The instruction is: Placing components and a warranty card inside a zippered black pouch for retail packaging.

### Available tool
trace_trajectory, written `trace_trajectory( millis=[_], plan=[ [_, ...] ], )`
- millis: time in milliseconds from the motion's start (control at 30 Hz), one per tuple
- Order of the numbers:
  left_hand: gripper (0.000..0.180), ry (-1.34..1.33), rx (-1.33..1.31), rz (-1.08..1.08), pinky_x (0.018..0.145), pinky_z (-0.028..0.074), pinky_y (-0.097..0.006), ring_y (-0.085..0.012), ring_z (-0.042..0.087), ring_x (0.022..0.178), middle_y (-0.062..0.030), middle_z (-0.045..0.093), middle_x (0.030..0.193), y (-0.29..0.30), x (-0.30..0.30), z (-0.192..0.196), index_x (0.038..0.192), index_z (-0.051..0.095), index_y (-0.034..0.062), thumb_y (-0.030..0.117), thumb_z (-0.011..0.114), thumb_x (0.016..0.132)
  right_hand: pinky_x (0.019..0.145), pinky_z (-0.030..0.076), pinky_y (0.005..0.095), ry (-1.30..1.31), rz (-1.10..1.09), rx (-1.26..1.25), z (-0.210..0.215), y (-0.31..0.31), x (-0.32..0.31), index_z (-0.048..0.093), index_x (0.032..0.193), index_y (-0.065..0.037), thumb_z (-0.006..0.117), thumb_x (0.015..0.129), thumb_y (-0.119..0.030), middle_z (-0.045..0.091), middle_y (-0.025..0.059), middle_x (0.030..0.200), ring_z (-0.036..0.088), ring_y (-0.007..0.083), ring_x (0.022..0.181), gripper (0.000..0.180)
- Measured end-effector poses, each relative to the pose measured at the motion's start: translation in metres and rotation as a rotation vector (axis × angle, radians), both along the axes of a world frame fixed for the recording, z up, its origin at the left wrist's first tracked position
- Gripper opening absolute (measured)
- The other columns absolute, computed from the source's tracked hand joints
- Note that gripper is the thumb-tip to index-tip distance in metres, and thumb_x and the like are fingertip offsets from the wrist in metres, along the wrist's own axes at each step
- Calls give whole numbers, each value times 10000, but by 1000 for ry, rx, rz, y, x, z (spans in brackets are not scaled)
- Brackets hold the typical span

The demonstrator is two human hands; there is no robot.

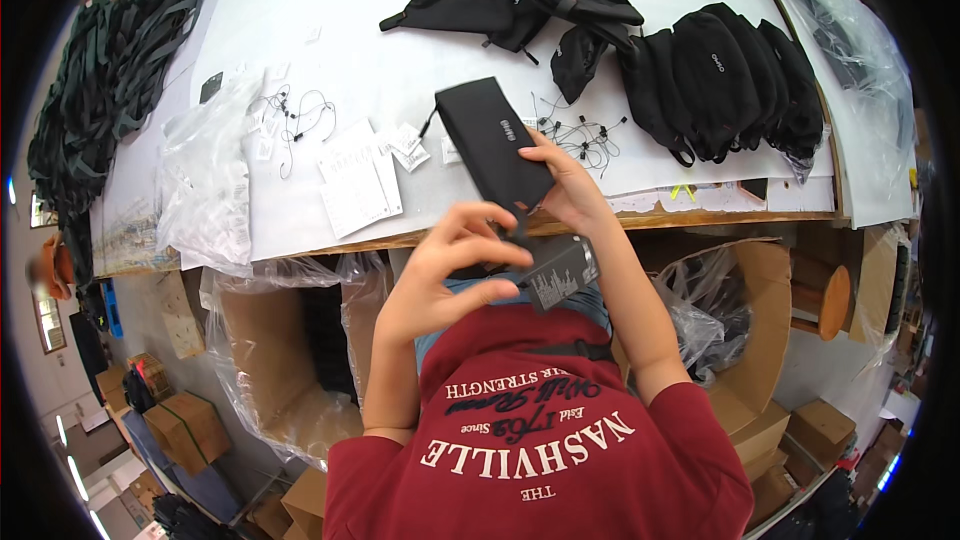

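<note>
A flat black rectangular zip pouch [490, 135] with a small light logo is tilted over the table's near edge. A short pull cord hangs at its upper left corner. My right hand [568, 185] grips the pouch by its right edge, thumb on top. Below it, a dark grey hang tag [560, 275] with pale print sits in front of my waist; how it is attached is hidden. My left hand [450, 265] is beside the tag, slightly blurred, its fingers curved and apart, with nothing visible between them.
Black bags [720, 80] lie in a row at the right, more at the back. Corded tags [590, 140], paper sheets [360, 180] and a clear plastic bag [210, 170] are on the white table [300, 0]. Black straps [120, 50] hang left; lined cartons [270, 350] stand underneath.
</note>
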State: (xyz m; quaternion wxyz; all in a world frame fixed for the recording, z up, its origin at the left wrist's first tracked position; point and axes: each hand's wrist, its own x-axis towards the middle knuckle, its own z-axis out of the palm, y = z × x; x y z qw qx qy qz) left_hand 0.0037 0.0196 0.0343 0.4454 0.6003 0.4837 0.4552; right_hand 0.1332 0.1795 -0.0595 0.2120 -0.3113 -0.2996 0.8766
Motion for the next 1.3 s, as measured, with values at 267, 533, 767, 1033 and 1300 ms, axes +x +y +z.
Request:
trace_trajectory(
  millis=[267,533,767,1033,1300],
  plan=[
    [364,364,280,567,851,423,-352,-247,501,1040,-96,554,1165,12,-2,-8,1101,622,88,50,702,748,656,549,219,137,114,-253,15,-10,24,488,1254,45,449,859,-121,645,157,984,656,168,742,431],
    [337,909,384,545,872,317,-343,-218,505,998,27,598,1074,10,-4,-13,977,646,152,32,685,665,904,495,280,146,223,-215,33,-25,22,432,1311,80,471,838,-87,557,178,1223,608,187,1040,503],
    [318,899,384,428,842,328,-337,-189,525,952,37,625,983,10,-11,-17,919,646,122,40,675,612,903,480,262,157,302,-211,24,-27,23,445,1298,93,470,841,-99,550,176,1229,594,162,1033,496],
    [339,945,545,407,795,357,-313,-187,551,831,18,654,863,10,-14,-19,853,681,101,28,664,522,892,484,271,181,388,-236,29,-34,22,448,1306,78,445,880,-128,562,173,1210,604,161,1011,473],
    [189,804,371,439,671,420,-326,-218,580,762,-35,621,794,3,-27,-25,811,644,50,82,744,654,962,418,336,138,601,249,16,-42,61,370,1367,15,371,909,-612,528,177,1286,546,235,1145,777]
  ],
)
